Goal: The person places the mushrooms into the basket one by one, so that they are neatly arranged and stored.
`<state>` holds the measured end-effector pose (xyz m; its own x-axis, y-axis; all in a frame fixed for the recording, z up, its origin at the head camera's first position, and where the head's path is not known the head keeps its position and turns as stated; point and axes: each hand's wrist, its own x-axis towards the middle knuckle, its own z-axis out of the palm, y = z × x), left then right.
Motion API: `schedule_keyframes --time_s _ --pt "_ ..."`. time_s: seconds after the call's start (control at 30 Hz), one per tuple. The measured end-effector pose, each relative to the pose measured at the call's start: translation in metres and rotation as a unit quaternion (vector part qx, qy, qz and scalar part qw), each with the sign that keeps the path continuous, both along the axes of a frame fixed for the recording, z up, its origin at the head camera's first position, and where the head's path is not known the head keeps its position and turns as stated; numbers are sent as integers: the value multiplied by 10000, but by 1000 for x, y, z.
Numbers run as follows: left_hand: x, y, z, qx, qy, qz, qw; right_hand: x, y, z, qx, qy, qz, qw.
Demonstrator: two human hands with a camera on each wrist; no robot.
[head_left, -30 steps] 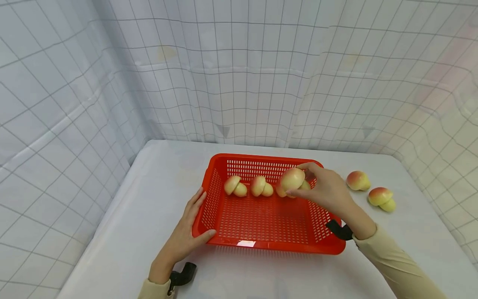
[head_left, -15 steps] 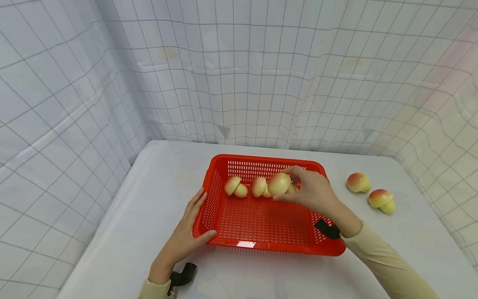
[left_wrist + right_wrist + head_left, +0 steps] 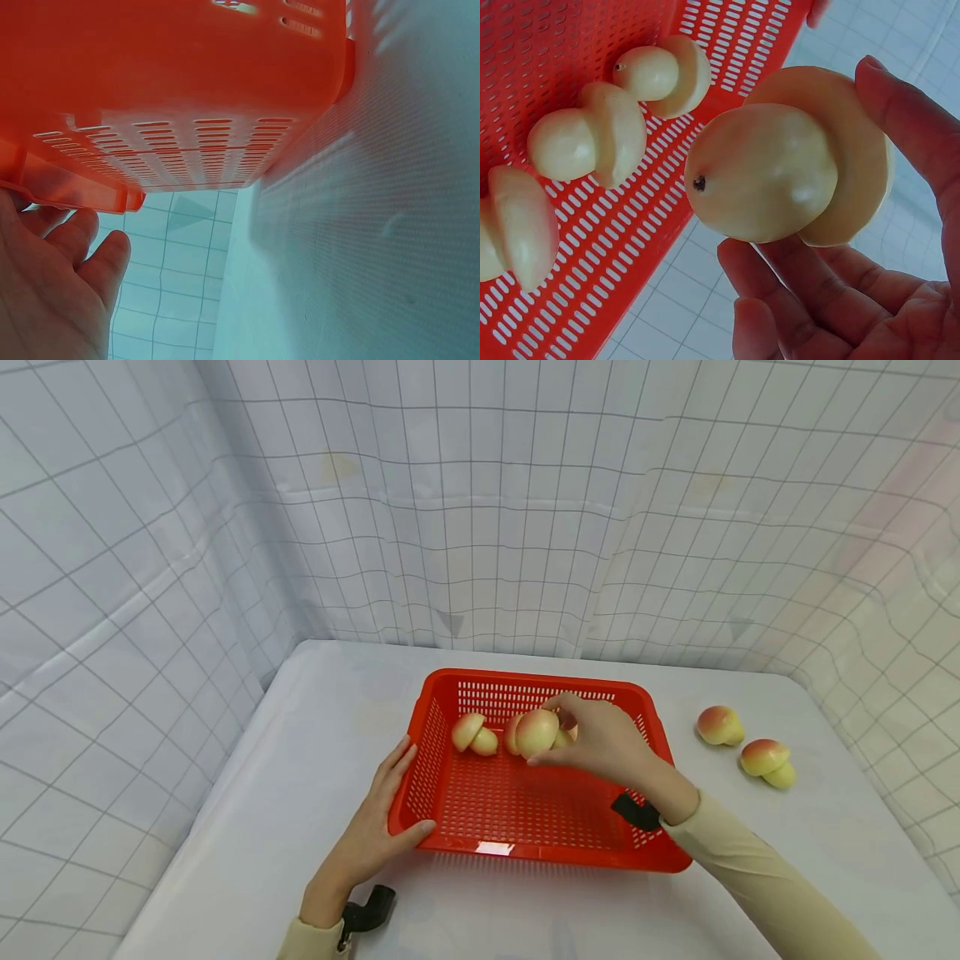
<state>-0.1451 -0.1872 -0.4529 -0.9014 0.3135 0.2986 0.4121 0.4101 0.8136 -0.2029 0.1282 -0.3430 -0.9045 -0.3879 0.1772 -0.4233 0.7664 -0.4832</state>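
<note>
My right hand [image 3: 603, 742] pinches a toy mushroom [image 3: 537, 733] with a pale yellow and reddish cap, above the red plastic basket [image 3: 555, 855]. In the right wrist view this mushroom's rounded stem with a dark spot faces the camera, the thumb on one side and fingers on the other. Three similar mushrooms lie in a row inside, among them a left mushroom [image 3: 468, 732] and a middle mushroom [image 3: 589, 139]; in the head view the right one is hidden behind my hand. My left hand [image 3: 367, 831] rests at the basket's front left corner, fingers along the left rim, thumb over the front rim.
Two more toy mushrooms lie on the white table to the right of the basket, a nearer mushroom [image 3: 767, 763] and a farther mushroom [image 3: 720, 725]. White gridded curtains [image 3: 517, 527] enclose the table at the back and sides.
My right hand has carried the held mushroom leftward over the basket, from above the right mushroom to in front of the middle one. The left hand and basket have stayed in place.
</note>
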Motion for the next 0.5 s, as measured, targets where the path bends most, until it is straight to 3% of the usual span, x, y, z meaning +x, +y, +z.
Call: schedule_keyframes --time_s 0.5 --pt "0 0 -2 3 -65 31 10000 -10 -26 -13 154 -98 604 9980"
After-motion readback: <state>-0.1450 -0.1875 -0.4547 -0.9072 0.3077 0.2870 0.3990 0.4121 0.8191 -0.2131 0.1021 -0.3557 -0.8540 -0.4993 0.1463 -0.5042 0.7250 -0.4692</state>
